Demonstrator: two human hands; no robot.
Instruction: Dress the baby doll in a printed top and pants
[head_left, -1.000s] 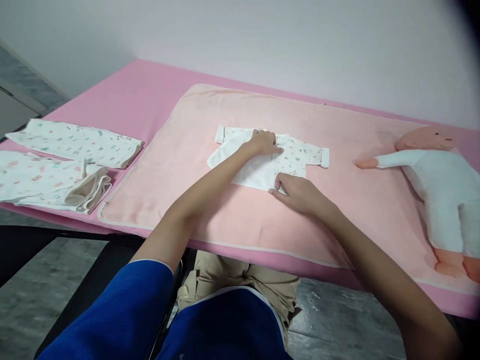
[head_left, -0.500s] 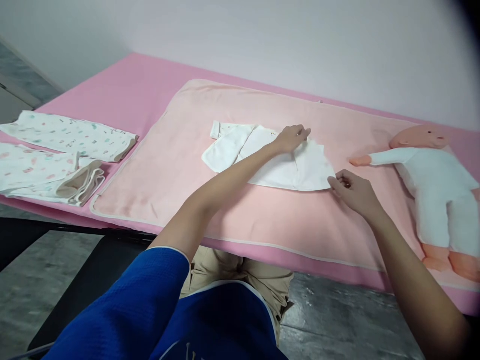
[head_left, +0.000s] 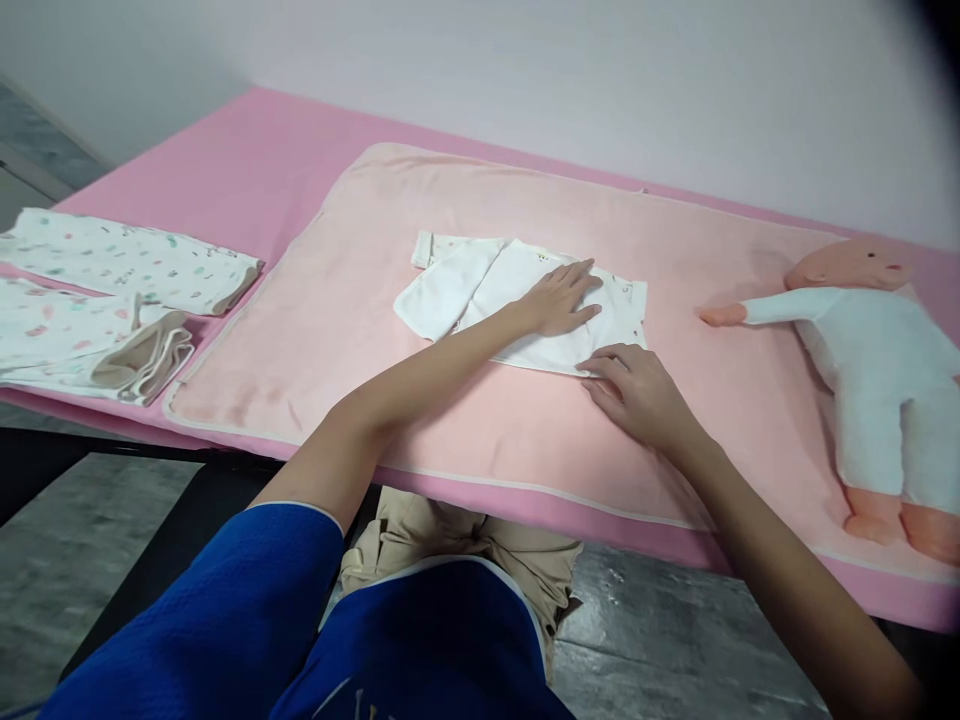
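A small white baby shirt (head_left: 480,325) lies spread on the peach blanket (head_left: 360,380). Its left side panel is laid outward; small coloured prints show on the sleeve at the right end. My left hand (head_left: 562,298) rests flat on the shirt's front, fingers spread and stretched toward the right sleeve. At the lower hem on the right, my right hand (head_left: 634,395) touches the cloth edge with loosely bent fingers, thumb apart from them. Part of the shirt is hidden under both hands.
A baby doll (head_left: 874,360) in white clothing lies on the right. Folded printed cloths (head_left: 127,265) are at the left on the pink table cover (head_left: 202,165). A white wall (head_left: 562,90) rises behind; a black chair (head_left: 172,560) stands below the front edge.
The shirt's right front panel has gone from spread out to folded inward, uncovering the printed sleeve. My left hand has flattened from a pinch. My right hand has moved left along the hem.
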